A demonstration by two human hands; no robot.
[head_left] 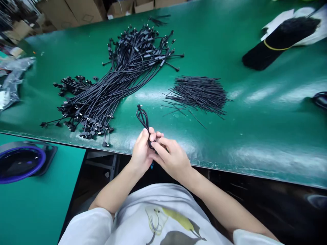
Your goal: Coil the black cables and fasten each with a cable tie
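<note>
Heads up: your left hand and right hand are pressed close together, fingertips pinching a thin looped black cable at about 12 o'clock, its small plug end sticking up. Just past it, at 11 o'clock, sits a big loose heap of black connector cables on the glossy green surface, and at 1 o'clock there's a scatter of short thin black wires. Main risk, I'd say: the loop springs loose and the plug snags that heap, tangling it. Those wires could also get dragged off the surface if your hand catches them.
</note>
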